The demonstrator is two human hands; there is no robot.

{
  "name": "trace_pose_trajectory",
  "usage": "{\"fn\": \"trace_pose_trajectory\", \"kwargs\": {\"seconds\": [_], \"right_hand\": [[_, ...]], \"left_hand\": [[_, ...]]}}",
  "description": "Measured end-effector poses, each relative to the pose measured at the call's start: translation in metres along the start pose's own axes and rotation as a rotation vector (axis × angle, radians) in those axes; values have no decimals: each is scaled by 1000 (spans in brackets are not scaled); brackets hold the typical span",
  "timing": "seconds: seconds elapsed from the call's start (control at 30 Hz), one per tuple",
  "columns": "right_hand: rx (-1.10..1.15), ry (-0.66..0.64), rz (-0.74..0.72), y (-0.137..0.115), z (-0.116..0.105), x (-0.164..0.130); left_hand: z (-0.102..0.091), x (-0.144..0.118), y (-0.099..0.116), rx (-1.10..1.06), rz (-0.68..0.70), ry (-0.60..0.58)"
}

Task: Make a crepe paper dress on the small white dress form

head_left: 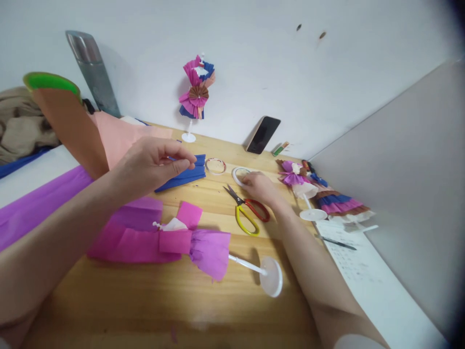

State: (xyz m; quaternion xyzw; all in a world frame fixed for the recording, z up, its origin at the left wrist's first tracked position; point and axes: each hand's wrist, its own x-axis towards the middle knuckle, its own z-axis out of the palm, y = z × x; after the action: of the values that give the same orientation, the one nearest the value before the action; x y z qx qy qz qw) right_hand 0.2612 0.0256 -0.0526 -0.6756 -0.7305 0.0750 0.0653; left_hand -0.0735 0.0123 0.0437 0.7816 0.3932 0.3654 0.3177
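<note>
**Head view: hands and paper parts on wooden table**

Scissors point(248, 212) with red and yellow handles lie just beside the right hand point(258, 187). A doll stand dressed in pink crepe point(189, 242) lies flat near the table point(203, 310) edge. The left hand point(154, 162) hovers, fingers pinched on folded blue crepe paper point(185, 175). The right hand rests flat on a white tape ring point(240, 173), fingers loosely extended. A clear tape ring point(215, 166) lies between them.

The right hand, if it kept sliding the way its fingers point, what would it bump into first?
The right hand already touches a white tape ring. Pushing further, it would probably reach the other tape ring next, then the folded blue paper. Depth is hard to judge here.
</note>
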Motion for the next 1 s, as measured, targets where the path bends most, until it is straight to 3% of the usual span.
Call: {"fn": "trace_pose_trajectory", "kwargs": {"seconds": [0.23, 0.27, 0.33, 0.43, 0.67, 0.77, 1.0], "right_hand": [[538, 183, -21, -19, -13, 3], [664, 177, -61, -26, -18, 1], [1224, 100, -136, -42, -25, -4], [1578, -28, -155, -65, -30, -13], [1791, -135, -129, -87, -24, -29], [1831, -168, -120, -90, -25, -32], [1982, -287, -297, -87, -24, -32]], "left_hand": [[3, 3, -2, -26, -57, -18], [5, 3, -2, -42, -64, -26], [8, 5, -5, -85, -83, -45], [14, 7, -13, -155, -131, -59], [34, 8, -25, -434, -351, -45], [41, 5, -21, -494, -320, -70], [44, 0, -15, -525, -296, -68]]}}
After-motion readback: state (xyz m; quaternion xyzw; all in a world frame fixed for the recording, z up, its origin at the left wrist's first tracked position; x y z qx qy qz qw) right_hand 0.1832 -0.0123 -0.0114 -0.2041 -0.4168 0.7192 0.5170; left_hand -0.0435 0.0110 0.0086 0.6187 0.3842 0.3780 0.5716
